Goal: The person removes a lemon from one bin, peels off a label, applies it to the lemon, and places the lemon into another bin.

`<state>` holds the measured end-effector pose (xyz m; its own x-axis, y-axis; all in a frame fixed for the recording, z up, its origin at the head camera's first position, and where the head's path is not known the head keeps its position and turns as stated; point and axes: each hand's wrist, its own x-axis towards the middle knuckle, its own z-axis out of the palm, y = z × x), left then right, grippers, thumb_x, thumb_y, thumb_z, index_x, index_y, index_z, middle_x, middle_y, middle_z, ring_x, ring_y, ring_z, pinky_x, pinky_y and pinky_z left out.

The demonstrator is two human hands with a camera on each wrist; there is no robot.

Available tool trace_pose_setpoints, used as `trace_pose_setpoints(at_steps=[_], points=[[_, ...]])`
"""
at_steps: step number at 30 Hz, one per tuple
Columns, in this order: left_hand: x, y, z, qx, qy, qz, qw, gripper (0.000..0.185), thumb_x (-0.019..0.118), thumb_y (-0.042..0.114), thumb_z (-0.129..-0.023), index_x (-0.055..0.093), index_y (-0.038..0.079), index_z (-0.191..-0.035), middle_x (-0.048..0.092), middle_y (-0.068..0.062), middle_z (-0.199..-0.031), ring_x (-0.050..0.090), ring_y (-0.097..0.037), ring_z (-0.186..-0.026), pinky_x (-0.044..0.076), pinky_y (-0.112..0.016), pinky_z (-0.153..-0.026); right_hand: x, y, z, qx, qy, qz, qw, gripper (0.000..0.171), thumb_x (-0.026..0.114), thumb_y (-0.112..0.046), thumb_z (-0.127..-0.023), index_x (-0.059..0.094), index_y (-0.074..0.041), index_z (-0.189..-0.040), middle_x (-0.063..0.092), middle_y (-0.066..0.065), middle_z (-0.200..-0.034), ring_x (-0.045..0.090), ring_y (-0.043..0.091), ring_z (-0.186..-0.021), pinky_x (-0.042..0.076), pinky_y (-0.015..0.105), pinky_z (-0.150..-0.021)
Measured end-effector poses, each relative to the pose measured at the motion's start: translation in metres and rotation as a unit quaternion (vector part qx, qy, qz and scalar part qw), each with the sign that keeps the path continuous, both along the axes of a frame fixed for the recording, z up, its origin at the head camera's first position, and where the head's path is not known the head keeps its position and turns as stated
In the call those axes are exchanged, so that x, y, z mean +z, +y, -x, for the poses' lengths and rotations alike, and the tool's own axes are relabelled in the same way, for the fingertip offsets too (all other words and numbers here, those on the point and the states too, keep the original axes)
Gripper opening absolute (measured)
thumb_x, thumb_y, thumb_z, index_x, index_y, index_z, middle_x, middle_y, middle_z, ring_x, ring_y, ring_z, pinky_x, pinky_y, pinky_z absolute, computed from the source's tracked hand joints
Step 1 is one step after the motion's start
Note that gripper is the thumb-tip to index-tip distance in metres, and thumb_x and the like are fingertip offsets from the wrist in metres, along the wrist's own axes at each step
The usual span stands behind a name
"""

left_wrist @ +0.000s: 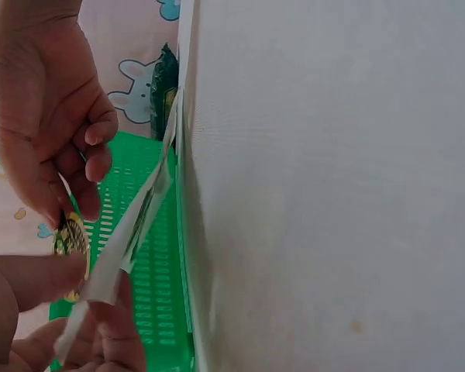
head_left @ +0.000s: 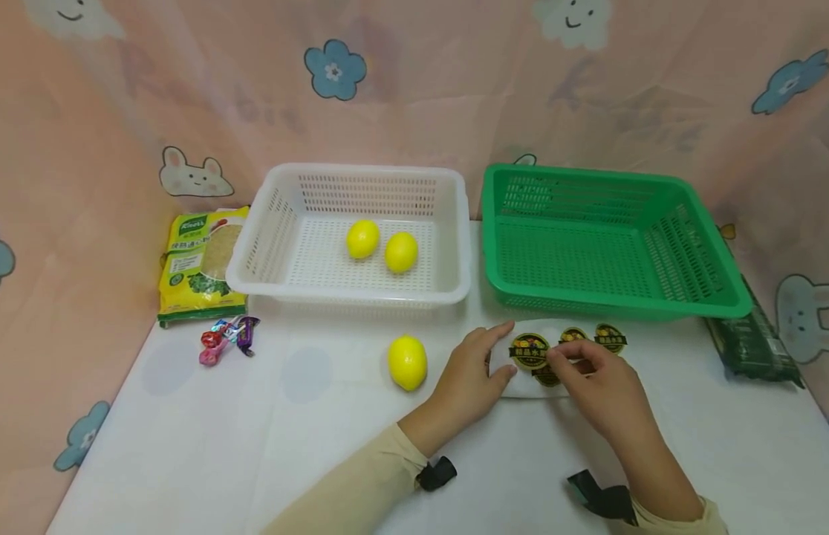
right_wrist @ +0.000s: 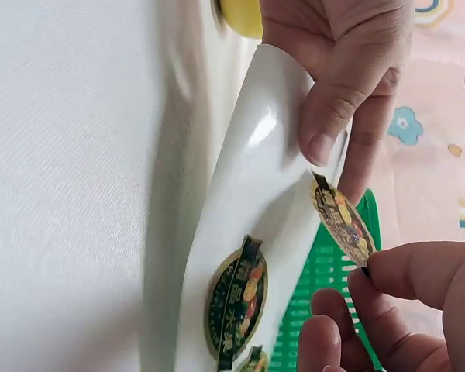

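One round sticker (right_wrist: 342,221) at fingertips of right hand (head_left: 605,383): thumb and forefinger nearly closed, pinching its rim. Left hand (head_left: 469,375) grips end of sheet (right_wrist: 252,147), thumb on top. Lemon (head_left: 408,362) sits left of left fingers. Sticker's likely featherlight, flimsy, tacky behind; hold by rim. Sheet should flex.

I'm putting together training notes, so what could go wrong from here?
The right hand pinches the round black-and-gold sticker by its edge, so it might curl or cling to the fingers. The left hand grips the glossy white sheet near one end and the sheet bows, so it could slip. The oval yellow lemon near the left hand might roll if bumped.
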<state>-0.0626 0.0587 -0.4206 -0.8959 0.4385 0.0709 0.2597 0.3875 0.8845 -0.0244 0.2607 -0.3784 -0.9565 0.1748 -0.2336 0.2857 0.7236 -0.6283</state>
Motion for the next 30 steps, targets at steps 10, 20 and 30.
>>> trace_pose_setpoints(at_steps=[10, 20, 30], points=[[0.021, -0.012, -0.018, 0.028, 0.173, 0.279, 0.9443, 0.045, 0.072, 0.033, -0.103, 0.065, 0.01, -0.141, 0.069, -0.007, -0.11, 0.058, -0.023, -0.088, 0.049, -0.027, -0.072, -0.005, 0.017, -0.009, -0.018, -0.013, 0.012, 1.0, 0.055, 0.057, -0.055, -0.107, 0.069, -0.007, -0.132, 0.073, 0.012, -0.112, 0.063, 0.025, -0.095, 0.048, 0.036, -0.069], [0.037, -0.061, -0.025, 0.144, 0.191, 0.235, 0.9421, 0.044, 0.083, 0.031, -0.093, 0.073, 0.015, -0.132, 0.054, -0.019, -0.143, 0.052, -0.039, -0.115, 0.05, -0.046, -0.082, -0.006, 0.008, -0.01, -0.021, -0.025, 0.047, 0.998, 0.055, 0.059, -0.055, -0.106, 0.069, -0.007, -0.132, 0.069, 0.014, -0.119, 0.061, 0.028, -0.102, 0.05, 0.035, -0.069], [0.012, -0.099, -0.014, 0.134, -0.028, 0.163, 0.9771, 0.065, 0.087, 0.023, -0.09, 0.061, 0.015, -0.149, 0.055, -0.018, -0.13, 0.06, -0.036, -0.105, 0.054, -0.044, -0.082, -0.003, -0.046, 0.006, -0.001, -0.032, 0.142, 0.989, 0.04, 0.069, -0.046, -0.103, 0.072, -0.009, -0.119, 0.071, 0.008, -0.111, 0.06, 0.023, -0.099, 0.048, 0.036, -0.075]])
